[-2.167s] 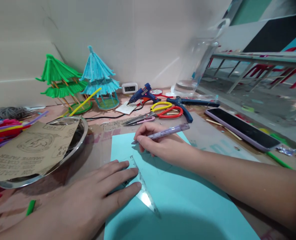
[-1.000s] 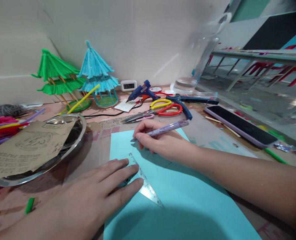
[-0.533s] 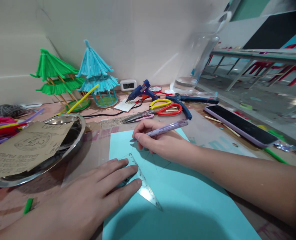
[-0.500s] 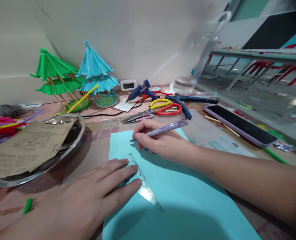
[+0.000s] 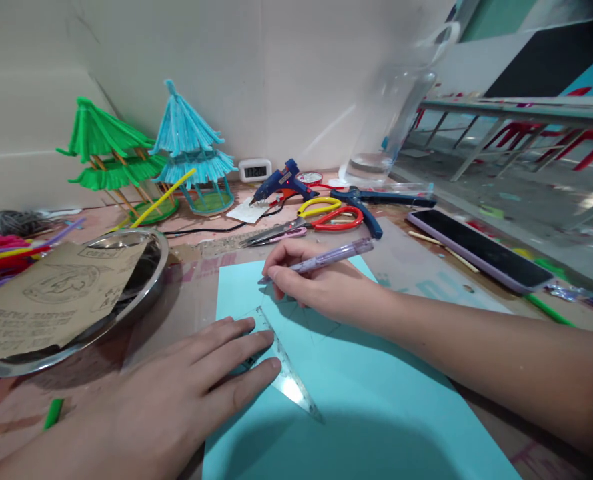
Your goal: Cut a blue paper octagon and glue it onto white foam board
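A clear triangular ruler (image 5: 281, 363) is laid on the turquoise paper sheet (image 5: 356, 393), which lies flat on the counter (image 5: 186, 313) directly in front of the person. The ruler is pressed down by the left hand (image 5: 176, 393), whose fingers are spread flat over its near edge, apparently so that it cannot slide while a line is drawn. A lilac pen (image 5: 326, 257) is pinched in the grip of the right hand (image 5: 316, 283), the tip set on the paper just past the ruler's far corner, where faint pencilled lines are seen. Scissors (image 5: 316, 223), a blue glue gun (image 5: 281, 183) and a phone (image 5: 476, 250) are kept behind the sheet. A steel bowl (image 5: 141, 293) covered by brown sandpaper (image 5: 56, 297) is set to the left.
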A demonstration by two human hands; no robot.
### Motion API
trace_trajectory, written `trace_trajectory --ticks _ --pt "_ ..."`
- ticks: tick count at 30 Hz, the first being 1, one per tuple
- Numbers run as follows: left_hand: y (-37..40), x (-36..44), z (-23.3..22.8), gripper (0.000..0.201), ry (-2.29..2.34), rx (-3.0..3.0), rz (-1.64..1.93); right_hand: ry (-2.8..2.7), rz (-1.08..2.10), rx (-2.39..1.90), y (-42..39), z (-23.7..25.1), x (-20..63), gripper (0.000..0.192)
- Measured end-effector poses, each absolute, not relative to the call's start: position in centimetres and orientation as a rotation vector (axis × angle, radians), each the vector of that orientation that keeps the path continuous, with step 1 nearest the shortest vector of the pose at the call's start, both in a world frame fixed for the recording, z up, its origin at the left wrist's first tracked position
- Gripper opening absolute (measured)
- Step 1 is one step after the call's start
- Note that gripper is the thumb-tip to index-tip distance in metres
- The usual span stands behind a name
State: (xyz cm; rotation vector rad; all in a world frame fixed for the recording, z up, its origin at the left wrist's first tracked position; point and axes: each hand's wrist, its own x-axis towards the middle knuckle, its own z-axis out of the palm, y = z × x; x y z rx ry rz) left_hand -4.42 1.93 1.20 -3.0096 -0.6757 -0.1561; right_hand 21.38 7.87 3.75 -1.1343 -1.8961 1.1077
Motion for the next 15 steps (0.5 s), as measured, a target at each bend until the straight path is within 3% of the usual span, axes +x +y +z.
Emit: trace_trajectory --ticks 15 --pt "1.82 -4.38 1.04 0.071 -0.611 -2.946 -0.091 -1.887 1.117 -1.121 7.85 3.71 21.37 0.007"
